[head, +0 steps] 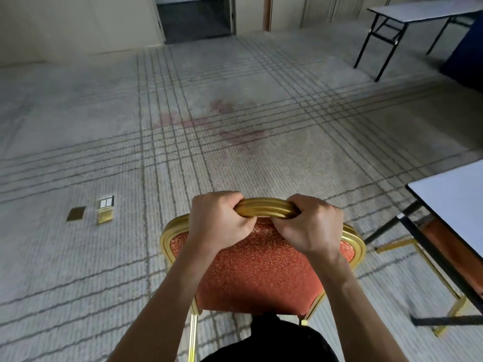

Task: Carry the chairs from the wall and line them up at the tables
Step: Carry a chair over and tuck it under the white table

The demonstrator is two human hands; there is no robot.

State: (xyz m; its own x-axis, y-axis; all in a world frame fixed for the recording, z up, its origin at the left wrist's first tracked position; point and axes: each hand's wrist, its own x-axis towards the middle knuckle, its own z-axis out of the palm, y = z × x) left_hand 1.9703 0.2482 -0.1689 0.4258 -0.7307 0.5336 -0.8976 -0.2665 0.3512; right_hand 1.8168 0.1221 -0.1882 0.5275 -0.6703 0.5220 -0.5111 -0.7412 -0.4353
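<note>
While you count what lies before you, there is one chair (261, 265) in your grasp: your left hand (217, 220) and your right hand (312, 226) are both curled tight round its top rail (266, 209), with a short stretch of ridged gold-coloured moulding showing between them. Below your hands the chair's back is a rounded shield shape, padded in orange-red fabric with a swirling woven pattern and edged by the same gold frame; two thin gold legs run down beneath your wrists. Two tables are in view, each a flat white rectangular top on thin black legs: the near table (454, 194) just right of your right hand, the far table (423, 9) well beyond it. Under the near table you see more gold tubing (441, 280), but whether it belongs to a second chair cannot be told. Beyond your hands spreads a pale ribbed carpet (235, 74) crossed by dark grid lines, with one faint reddish stain (235, 131). Left of your left hand sit two small floor fittings, a dark square plate (75, 213) and a brass-coloured socket box (105, 210).
</note>
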